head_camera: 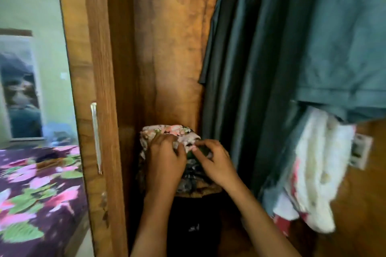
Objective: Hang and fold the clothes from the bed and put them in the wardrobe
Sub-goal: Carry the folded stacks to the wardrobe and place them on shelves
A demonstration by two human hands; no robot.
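Observation:
A folded floral garment, pink and white on dark, sits in the wardrobe's left corner on top of a stack of folded dark clothes. My left hand lies over the garment's left side, its fingers curled down onto the cloth. My right hand is at its front right edge and pinches the fabric between thumb and fingers. Inside the wardrobe to the right hangs a dark teal shirt, with a second teal garment beside it.
The open wardrobe door with a metal handle stands at the left. Behind it is the bed under a purple floral sheet. A white and red fluffy cloth hangs at the lower right. A dark item sits below the stack.

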